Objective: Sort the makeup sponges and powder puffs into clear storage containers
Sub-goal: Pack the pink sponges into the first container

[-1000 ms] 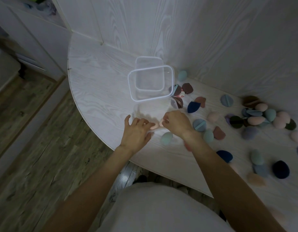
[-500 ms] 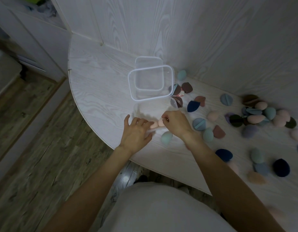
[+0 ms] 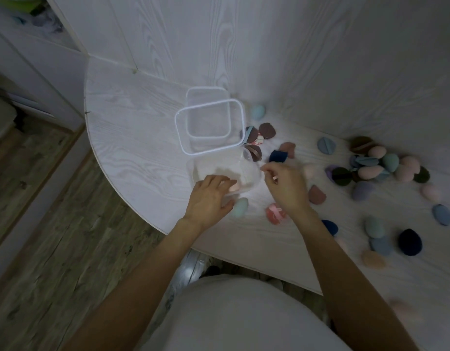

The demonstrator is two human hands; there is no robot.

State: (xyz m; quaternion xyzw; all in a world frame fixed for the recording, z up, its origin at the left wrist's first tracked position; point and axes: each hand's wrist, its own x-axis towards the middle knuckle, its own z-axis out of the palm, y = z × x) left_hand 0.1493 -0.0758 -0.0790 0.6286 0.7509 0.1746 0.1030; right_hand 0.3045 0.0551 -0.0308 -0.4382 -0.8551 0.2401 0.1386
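A low clear container point(image 3: 251, 173) stands near the table's front edge with a peach sponge point(image 3: 234, 186) lying in it. My left hand point(image 3: 208, 198) grips the container's near wall, fingers over the rim. My right hand point(image 3: 284, 184) hovers just right of the container, fingers loosely curled and holding nothing. A teal sponge point(image 3: 240, 207) lies beside my left thumb, and a pink puff point(image 3: 275, 214) sits under my right wrist. Many sponges and puffs point(image 3: 385, 168) are scattered to the right.
Two stacked clear containers with white rims point(image 3: 211, 127) stand behind the low one, near the wall. Brown and navy puffs point(image 3: 278, 156) lie right of them. The curved table edge point(image 3: 142, 211) drops to a wooden floor on the left.
My right hand has let the peach sponge go into the low container and drawn back to the right. My left hand stays on the container.
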